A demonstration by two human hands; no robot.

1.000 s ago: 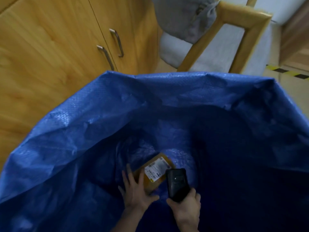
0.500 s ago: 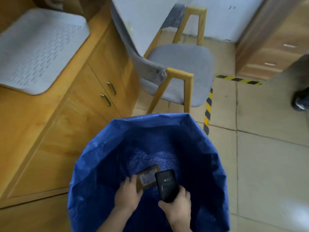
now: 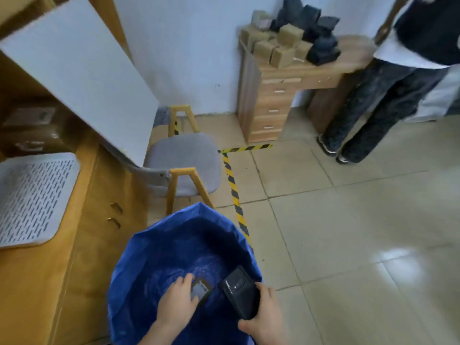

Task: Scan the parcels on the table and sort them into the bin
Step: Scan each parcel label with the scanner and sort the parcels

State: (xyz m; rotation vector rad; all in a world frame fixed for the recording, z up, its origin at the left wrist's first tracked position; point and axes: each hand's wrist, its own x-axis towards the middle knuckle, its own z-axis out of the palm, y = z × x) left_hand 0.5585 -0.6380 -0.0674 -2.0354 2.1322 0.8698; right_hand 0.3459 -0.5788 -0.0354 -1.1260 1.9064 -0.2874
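A small flat brown parcel with a pale label is held inside the mouth of the blue woven-plastic bin bag, low in the view. It is gripped at its left edge by the left hand, whose fingers are curled over its top with the thumb beneath its near corner. Whether the parcel touches the bag's floor cannot be told.

A black handheld scanner is clasped in the right hand, the fingers wrapped round its lower end; its head is tilted up and to the left, just beside the parcel and over the bag's right rim.

A wooden chair with a grey cushion is seen just behind the bag, and a yellow-and-black striped floor tape runs past it on the tiled floor. To the left, a grey perforated mat lies on a light wooden cabinet. Against the far wall, cardboard boxes and dark packets are piled on a wooden drawer unit; 1 person in dark patterned trousers is standing beside it.
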